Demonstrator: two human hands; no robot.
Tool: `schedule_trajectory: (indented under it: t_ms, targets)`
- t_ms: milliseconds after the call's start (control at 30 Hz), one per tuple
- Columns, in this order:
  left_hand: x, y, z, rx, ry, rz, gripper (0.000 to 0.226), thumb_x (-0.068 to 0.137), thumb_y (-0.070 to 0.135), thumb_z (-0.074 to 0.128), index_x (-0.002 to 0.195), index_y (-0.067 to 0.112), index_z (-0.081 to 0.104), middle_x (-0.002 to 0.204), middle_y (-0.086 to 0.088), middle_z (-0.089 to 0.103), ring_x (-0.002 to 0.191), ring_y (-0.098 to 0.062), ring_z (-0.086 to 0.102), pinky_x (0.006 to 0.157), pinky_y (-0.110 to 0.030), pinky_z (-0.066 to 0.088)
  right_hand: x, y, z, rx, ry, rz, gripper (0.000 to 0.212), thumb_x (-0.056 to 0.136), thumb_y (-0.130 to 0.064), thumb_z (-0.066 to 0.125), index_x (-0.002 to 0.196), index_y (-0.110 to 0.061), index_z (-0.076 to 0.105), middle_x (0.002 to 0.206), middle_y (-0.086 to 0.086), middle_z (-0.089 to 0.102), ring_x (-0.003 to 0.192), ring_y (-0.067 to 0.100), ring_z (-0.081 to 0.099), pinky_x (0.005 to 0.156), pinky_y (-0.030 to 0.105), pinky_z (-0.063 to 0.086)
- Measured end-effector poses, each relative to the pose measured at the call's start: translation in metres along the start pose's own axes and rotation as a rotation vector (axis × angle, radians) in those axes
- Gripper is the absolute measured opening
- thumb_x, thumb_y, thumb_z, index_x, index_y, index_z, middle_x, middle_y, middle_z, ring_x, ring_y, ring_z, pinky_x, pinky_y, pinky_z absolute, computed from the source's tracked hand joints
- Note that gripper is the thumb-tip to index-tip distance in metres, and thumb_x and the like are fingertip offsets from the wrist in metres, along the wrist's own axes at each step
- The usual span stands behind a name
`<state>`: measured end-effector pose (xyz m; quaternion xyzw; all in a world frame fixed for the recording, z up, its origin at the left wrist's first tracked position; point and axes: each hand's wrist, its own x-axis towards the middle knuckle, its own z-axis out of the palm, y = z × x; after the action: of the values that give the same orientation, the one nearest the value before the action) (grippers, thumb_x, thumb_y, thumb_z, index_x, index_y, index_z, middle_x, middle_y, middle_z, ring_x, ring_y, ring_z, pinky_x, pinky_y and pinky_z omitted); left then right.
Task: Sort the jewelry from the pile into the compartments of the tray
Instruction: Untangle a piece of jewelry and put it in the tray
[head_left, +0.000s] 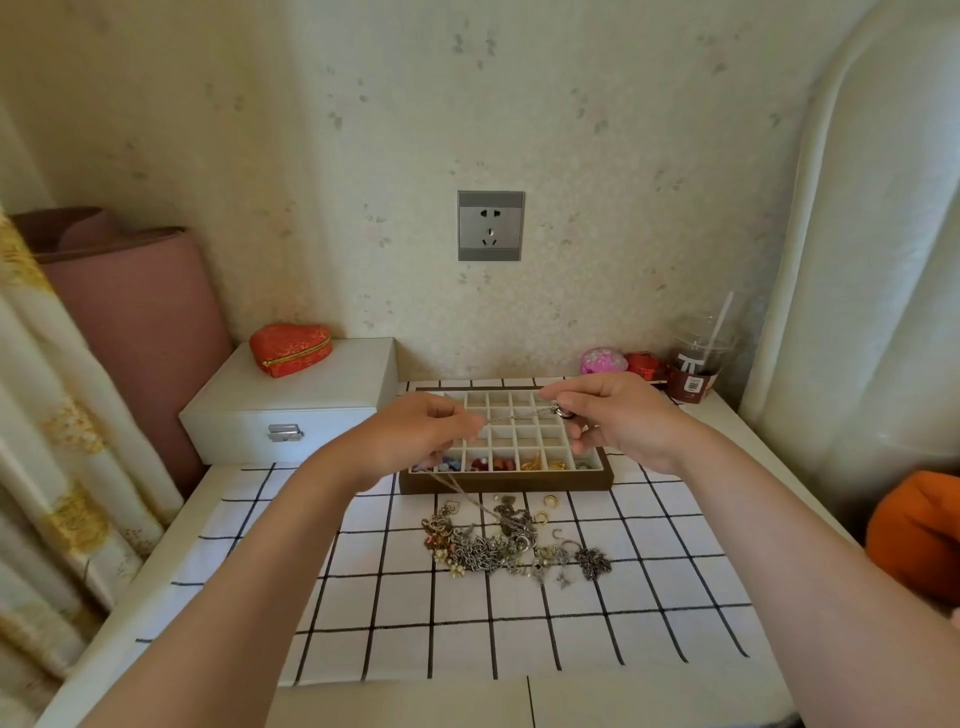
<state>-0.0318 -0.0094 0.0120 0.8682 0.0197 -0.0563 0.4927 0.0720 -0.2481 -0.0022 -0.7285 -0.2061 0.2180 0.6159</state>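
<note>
holding a thin silver chain (514, 415) over the tray (506, 483), left hand (426, 436) pinching one end, right hand (621, 421) pinching the other. jewelry pile (509, 543) lies on the checked cloth (415, 597) on the bench (727, 415), just in front of the tray.

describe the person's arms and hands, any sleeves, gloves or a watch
The left hand and the right hand are bare, with no gloves. The left forearm and the right forearm are uncovered to the picture's edge, so no sleeve shows. No watch or bracelet shows at either wrist.
</note>
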Motion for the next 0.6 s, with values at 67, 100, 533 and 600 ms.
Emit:
schedule_trajectory:
  t_ms: [67, 100, 533, 600]
  targets:
    - [-0.003, 0.001, -0.007, 0.027, -0.027, -0.009, 0.033, 0.096, 0.036, 0.061, 0.071, 0.016, 0.065, 0.054, 0.004, 0.041, 0.048, -0.011, 0.037, 0.059, -0.022, 0.04, -0.001, 0.0, -0.004, -0.028, 0.004, -0.002, 0.021, 0.097, 0.0, 0.059, 0.11, -0.008, 0.073, 0.072, -0.002, 0.068, 0.067, 0.015, 0.064, 0.063, 0.031, 0.058]
    - [-0.005, 0.001, -0.01, 0.069, -0.027, -0.018, 0.034, 0.095, 0.037, 0.062, 0.072, 0.012, 0.063, 0.055, 0.003, 0.042, 0.049, -0.01, 0.038, 0.059, -0.022, 0.039, -0.001, 0.0, -0.006, -0.048, 0.021, -0.004, 0.021, 0.096, 0.002, 0.06, 0.108, -0.009, 0.074, 0.075, -0.001, 0.07, 0.068, 0.016, 0.067, 0.063, 0.031, 0.059]
    - [0.01, 0.004, -0.005, -0.069, 0.214, 0.029, 0.028, 0.1, 0.028, 0.054, 0.083, 0.012, 0.069, 0.045, 0.008, 0.043, 0.048, -0.012, 0.046, 0.089, -0.043, 0.056, 0.012, 0.04, -0.031, -0.508, 0.451, -0.022, 0.008, 0.086, -0.019, 0.079, 0.091, -0.023, 0.076, 0.084, -0.007, 0.074, 0.055, 0.008, 0.065, 0.064, 0.022, 0.056]
    - [0.018, 0.011, 0.002, -0.12, 0.201, 0.024, 0.026, 0.101, 0.026, 0.052, 0.088, 0.011, 0.069, 0.048, 0.009, 0.038, 0.042, -0.009, 0.042, 0.079, -0.043, 0.06, 0.016, 0.048, -0.031, -0.602, 0.438, 0.011, 0.01, 0.086, -0.025, 0.078, 0.084, -0.033, 0.073, 0.084, -0.012, 0.072, 0.07, 0.008, 0.067, 0.076, 0.033, 0.058]
